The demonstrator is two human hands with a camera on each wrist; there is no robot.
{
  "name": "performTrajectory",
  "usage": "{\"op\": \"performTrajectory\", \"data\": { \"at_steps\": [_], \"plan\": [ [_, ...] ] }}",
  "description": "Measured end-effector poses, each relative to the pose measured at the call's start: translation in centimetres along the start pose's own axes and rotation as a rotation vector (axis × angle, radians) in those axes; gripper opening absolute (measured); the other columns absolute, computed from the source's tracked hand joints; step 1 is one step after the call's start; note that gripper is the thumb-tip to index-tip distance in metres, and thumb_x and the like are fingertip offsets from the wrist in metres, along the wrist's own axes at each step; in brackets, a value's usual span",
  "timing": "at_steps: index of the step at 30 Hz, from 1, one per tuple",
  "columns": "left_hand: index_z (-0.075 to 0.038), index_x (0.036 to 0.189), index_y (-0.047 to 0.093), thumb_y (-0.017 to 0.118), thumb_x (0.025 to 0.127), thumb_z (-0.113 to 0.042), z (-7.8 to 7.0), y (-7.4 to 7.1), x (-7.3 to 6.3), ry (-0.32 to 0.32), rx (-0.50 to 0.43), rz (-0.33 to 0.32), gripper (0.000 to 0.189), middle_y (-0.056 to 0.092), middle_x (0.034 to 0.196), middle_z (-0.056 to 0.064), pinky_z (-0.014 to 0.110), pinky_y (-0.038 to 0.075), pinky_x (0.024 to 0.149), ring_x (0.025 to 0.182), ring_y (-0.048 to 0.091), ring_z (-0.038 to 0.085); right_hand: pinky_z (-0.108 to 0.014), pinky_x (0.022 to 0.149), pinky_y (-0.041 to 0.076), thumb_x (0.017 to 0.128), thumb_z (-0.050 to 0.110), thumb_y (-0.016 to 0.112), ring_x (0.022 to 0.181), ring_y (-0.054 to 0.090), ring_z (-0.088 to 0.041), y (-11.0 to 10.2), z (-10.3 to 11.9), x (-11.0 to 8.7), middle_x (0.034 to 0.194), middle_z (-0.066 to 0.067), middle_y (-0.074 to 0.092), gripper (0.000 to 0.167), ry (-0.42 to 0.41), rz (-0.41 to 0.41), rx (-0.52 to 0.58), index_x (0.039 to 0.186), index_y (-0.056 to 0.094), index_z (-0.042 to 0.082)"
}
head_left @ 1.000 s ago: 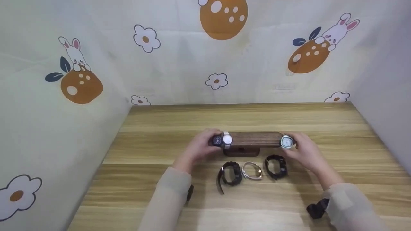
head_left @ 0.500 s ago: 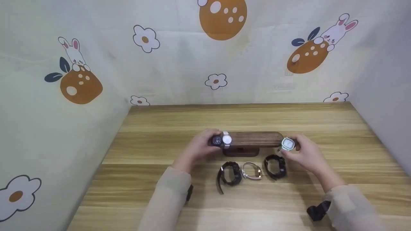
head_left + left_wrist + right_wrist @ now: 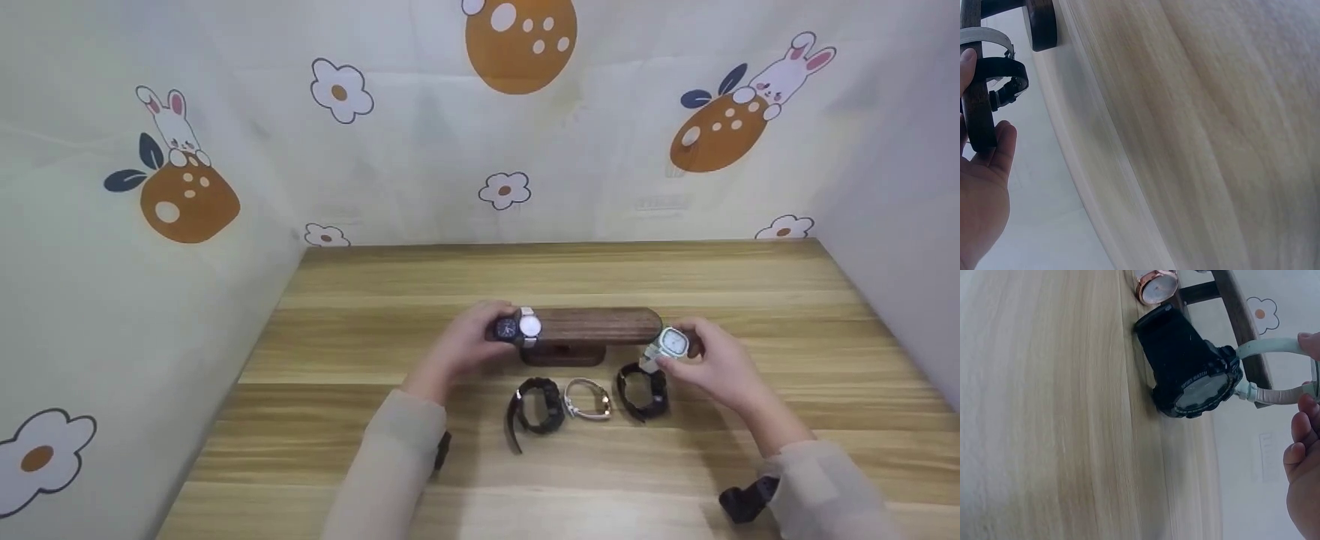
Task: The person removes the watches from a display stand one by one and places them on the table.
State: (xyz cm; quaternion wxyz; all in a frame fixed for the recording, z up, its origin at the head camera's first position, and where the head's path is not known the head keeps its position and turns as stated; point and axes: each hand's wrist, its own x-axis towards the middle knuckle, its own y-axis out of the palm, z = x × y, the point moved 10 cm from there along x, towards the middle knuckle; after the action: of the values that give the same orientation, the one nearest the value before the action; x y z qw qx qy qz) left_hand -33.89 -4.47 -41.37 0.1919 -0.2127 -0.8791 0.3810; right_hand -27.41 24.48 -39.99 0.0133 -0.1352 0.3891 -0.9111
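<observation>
A dark wooden watch stand (image 3: 592, 326) stands mid-table, its bar running left to right. My left hand (image 3: 469, 337) grips the bar's left end, beside a dark square-faced watch (image 3: 506, 328) and a white-strapped watch (image 3: 530, 327), both looped round the bar. In the left wrist view, the fingers and thumb of the left hand (image 3: 985, 197) lie around the bar end. My right hand (image 3: 712, 367) pinches a mint-green watch (image 3: 673, 343) by its case, just off the bar's right end. Its closed strap loop (image 3: 1275, 346) shows in the right wrist view.
In front of the stand lie a black watch (image 3: 544, 409) with its strap end trailing, a slim light-strapped watch (image 3: 589, 399) and a black sport watch (image 3: 645, 391), close below the right hand. A patterned cloth wall (image 3: 420, 150) borders the table's back.
My right hand has drawn the mint-green watch off the bar's right end, shifting it slightly right and toward me with a tilt. The left hand keeps its grip on the stand.
</observation>
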Motion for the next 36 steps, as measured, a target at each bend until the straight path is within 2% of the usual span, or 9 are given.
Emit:
{"op": "performTrajectory", "data": {
  "at_steps": [5,12,15,18,23,25,30,36],
  "plan": [
    [-0.003,0.123,0.056,0.077,0.075,-0.011,-0.3,-0.1,0.1,0.027,0.018,-0.01,0.053,0.052,0.131,0.014,0.041,0.033,0.106,0.122,0.047,0.029,-0.024,0.068,0.047,0.076,0.016,0.077,0.08,0.052,-0.019,0.5,0.9,-0.3,0.093,-0.009,0.059,0.051,-0.021,0.017,0.027,0.115,0.053,-0.006],
    [-0.006,0.125,0.055,0.077,0.075,-0.013,-0.1,0.0,0.0,-0.001,0.01,0.003,0.055,0.051,0.133,0.012,0.041,0.032,0.107,0.123,0.046,0.027,-0.041,0.074,0.05,0.073,0.015,0.079,0.083,0.055,-0.018,1.5,1.6,-0.7,0.095,-0.006,0.063,0.045,-0.094,0.032,-0.02,0.109,0.058,-0.003],
    [-0.006,0.125,0.055,0.077,0.075,-0.013,-0.1,0.0,0.0,-0.01,0.006,0.003,0.054,0.051,0.133,0.012,0.04,0.032,0.107,0.123,0.046,0.027,-0.044,0.077,0.049,0.072,0.01,0.078,0.086,0.055,-0.02,1.9,1.5,-1.0,0.096,-0.006,0.063,0.044,-0.094,0.057,-0.005,0.108,0.057,-0.004],
    [-0.005,0.124,0.056,0.076,0.076,-0.012,-0.2,-0.1,0.0,0.006,0.009,-0.003,0.053,0.051,0.132,0.013,0.041,0.032,0.107,0.123,0.046,0.028,-0.042,0.081,0.05,0.071,0.008,0.078,0.089,0.055,-0.021,2.1,1.2,-1.2,0.098,-0.008,0.062,0.046,-0.064,0.075,0.026,0.11,0.056,-0.005],
    [-0.004,0.123,0.056,0.075,0.076,-0.011,-0.3,-0.1,0.0,0.017,-0.004,-0.006,0.052,0.052,0.131,0.015,0.042,0.033,0.106,0.122,0.046,0.03,-0.028,0.084,0.049,0.071,0.009,0.08,0.091,0.054,-0.02,2.5,0.8,-1.7,0.099,-0.008,0.06,0.047,-0.043,0.079,0.076,0.109,0.055,-0.005],
    [-0.005,0.124,0.056,0.075,0.076,-0.011,-0.2,-0.1,0.0,0.005,-0.007,-0.003,0.052,0.052,0.131,0.014,0.042,0.033,0.106,0.122,0.046,0.029,-0.023,0.081,0.048,0.07,0.009,0.08,0.088,0.054,-0.017,2.5,0.7,-1.9,0.096,-0.006,0.06,0.046,-0.045,0.073,0.089,0.107,0.056,-0.004],
    [-0.007,0.125,0.055,0.075,0.076,-0.012,-0.1,0.0,0.0,-0.014,0.002,0.006,0.053,0.052,0.132,0.013,0.041,0.033,0.106,0.122,0.046,0.028,-0.022,0.07,0.047,0.069,0.008,0.08,0.079,0.051,-0.012,2.8,0.3,-2.3,0.091,-0.003,0.059,0.045,-0.037,0.073,0.117,0.106,0.056,-0.002],
    [-0.006,0.126,0.054,0.075,0.077,-0.013,-0.2,0.0,-0.1,-0.006,0.032,0.013,0.055,0.051,0.133,0.013,0.041,0.032,0.107,0.123,0.045,0.028,-0.022,0.073,0.047,0.068,0.006,0.081,0.081,0.052,-0.013,3.2,-0.3,-2.9,0.092,-0.005,0.059,0.048,0.007,0.096,0.17,0.107,0.055,-0.001]
  ]
}}
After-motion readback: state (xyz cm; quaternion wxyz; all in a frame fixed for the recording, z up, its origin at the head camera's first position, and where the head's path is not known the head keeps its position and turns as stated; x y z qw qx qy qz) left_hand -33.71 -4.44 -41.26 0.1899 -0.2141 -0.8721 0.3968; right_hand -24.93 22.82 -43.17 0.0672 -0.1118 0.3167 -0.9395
